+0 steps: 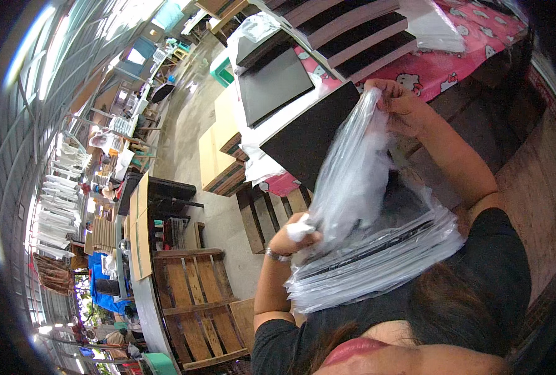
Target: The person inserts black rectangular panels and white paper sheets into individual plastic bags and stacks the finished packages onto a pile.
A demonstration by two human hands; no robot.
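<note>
A clear plastic bag point(353, 172) is stretched between my two hands. My right hand point(402, 107) pinches its upper end, next to the corner of a flat black panel point(312, 134). Lower down, my left hand point(297, 237) is closed on the bag's other end; something white point(300, 227) is wrapped round or held at its fingers, and I cannot tell which. Right under the bag, close to my body, is a stack of black sheets in clear plastic point(372, 256). The black panel lies at the table's near edge, partly behind the bag.
On the table with a pink patterned cloth point(437, 87) stand stacked black boards with pale edges point(353, 37) and a dark framed panel point(277, 84). Cardboard boxes point(222, 159) sit beside it. Wooden pallets point(193, 306) lie on the floor at the left.
</note>
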